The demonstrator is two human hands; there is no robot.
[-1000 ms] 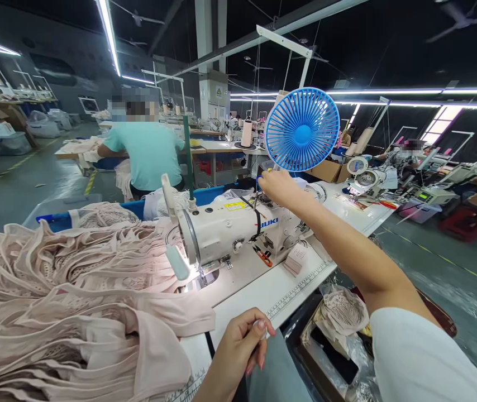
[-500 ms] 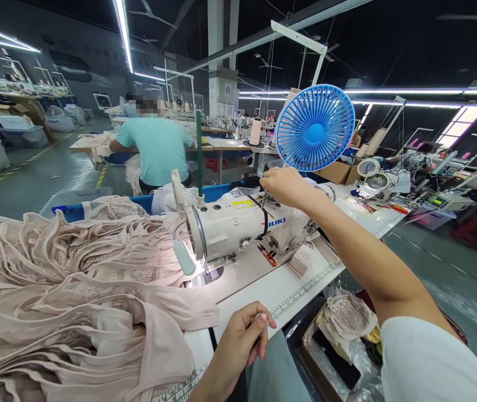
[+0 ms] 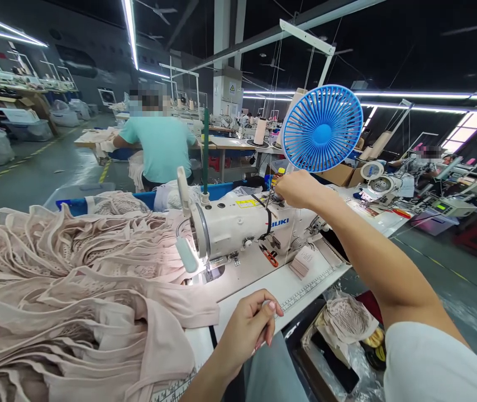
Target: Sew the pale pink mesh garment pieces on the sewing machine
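A white sewing machine stands on the table, its lamp lit over the needle area. My right hand reaches over the top of the machine, fingers bent down by the thread guides; what they grip is hidden. Just above it is a blue fan. My left hand hovers at the table's front edge, its fingers loosely curled with the thumb against them and nothing visible inside. Beige fabric pieces lie heaped left of the needle. Orange snips and a stack of labels rest beside the machine base.
A ruler strip runs along the table's front edge. Below is an open box with fabric, plastic and a dark flat object. Behind the machine stands a blue bin. A co-worker in a teal shirt sits ahead. A thread cone stands behind.
The view has shifted slightly, so most things sit a little further right. My right hand has lowered slightly against the machine top, and a yellow-capped bottle now shows behind it. My left hand stays curled.
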